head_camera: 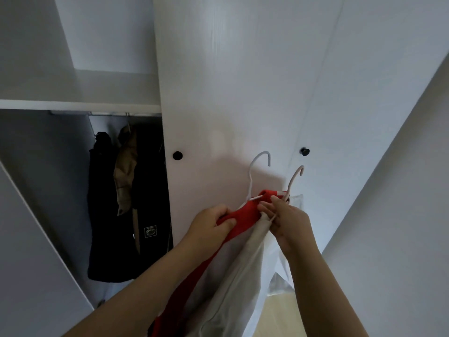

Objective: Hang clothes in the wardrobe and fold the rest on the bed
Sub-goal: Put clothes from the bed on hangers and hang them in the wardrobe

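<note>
Left hand (213,223): fingers curled tight round a bunched fold of the red garment (245,210), thumb on top of the cloth.

Right hand (289,222): fingers narrow, pinching the top edge of the red garment just beside the neck of the beige hanger (295,177); thin wire passing between the fingers.

Red garment: held up in front of the closed wardrobe door (230,93), between both hands, with a long strip trailing down past the left forearm. Not yet in the open compartment.

Pale grey garment (243,276): hanging below the hands, touching the red one, reaching down out of view.

White hanger (261,159): hook upright, above the red cloth, lower part hidden in the fabric.

Beige hanger: hook upright, just right of the white one.

Clear plastic (295,200): behind the right hand; cannot tell what it covers.

Two black knobs (177,155): on the closed doors, either side of the hooks.

Open compartment, left: dark clothes (109,239) and a tan garment (125,171) hanging from the rail (107,113), under a white shelf (80,103).

Floor (279,310): pale wood, lower right.
</note>
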Demonstrator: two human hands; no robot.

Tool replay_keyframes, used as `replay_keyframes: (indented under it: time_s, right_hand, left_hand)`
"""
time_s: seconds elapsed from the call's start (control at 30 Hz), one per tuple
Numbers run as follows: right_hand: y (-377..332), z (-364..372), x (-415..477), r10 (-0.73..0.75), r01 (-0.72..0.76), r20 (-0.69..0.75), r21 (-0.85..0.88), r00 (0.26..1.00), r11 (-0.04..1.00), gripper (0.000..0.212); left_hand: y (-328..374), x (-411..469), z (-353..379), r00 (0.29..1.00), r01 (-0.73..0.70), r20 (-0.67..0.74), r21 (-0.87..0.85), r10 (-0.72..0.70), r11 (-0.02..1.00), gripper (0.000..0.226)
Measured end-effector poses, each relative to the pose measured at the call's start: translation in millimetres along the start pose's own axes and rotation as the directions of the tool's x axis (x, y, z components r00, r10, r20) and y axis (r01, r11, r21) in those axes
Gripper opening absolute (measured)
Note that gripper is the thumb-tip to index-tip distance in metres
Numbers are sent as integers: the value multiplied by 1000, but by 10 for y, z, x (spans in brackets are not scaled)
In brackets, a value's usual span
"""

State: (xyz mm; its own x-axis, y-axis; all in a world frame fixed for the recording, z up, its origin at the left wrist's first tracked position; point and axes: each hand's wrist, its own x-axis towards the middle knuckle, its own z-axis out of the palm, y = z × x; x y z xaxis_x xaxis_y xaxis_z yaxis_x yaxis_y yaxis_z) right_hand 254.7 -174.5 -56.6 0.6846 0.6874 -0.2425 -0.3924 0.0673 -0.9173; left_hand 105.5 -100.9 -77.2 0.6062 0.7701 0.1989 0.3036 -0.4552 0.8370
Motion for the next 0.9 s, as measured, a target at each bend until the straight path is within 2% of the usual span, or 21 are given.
replay_keyframes:
  time_s: [0.13, 0.23, 0.37, 0.43, 0.5, 0.67, 0.83, 0.9]
  right_hand:
    - [-147, -244, -71, -9, 10, 19, -103, 1000, 995, 17]
    - [-234, -348, -121, -3, 11, 73, -107, 997, 994, 19]
    - [-371, -425, -167, -8, 21, 138, -94, 990, 995, 19]
    - [-425, -473, -181, -26, 43, 177, -93, 984, 995, 20]
    - [-467, -514, -202, -41, 59, 203, -86, 978, 995, 22]
    - [-503, -597, -202, -26, 45, 224, -79, 974, 996, 21]
    - [-526, -729, -137, 6, 0, 262, -22, 965, 1000, 16]
    - [-536, -788, -97, 22, -15, 282, -27, 959, 1000, 15]
  left_hand:
    - [91, -27, 141, 998, 61, -21, -52, -62, 997, 10]
    - [190, -81, 300, 997, 79, 0, -74, -80, 994, 9]
    - [308, -197, 415, 990, 144, 33, -117, -141, 983, 52]
    - [355, -242, 455, 989, 145, 46, -100, -141, 984, 59]
    - [411, -253, 516, 992, 120, 49, -46, -118, 992, 54]
    - [492, -249, 692, 998, 55, -25, 78, -53, 995, 20]
    - [490, -303, 869, 992, 21, -125, 66, -12, 998, 9]
    - [489, -316, 917, 988, -1, -156, 65, 11, 998, 17]
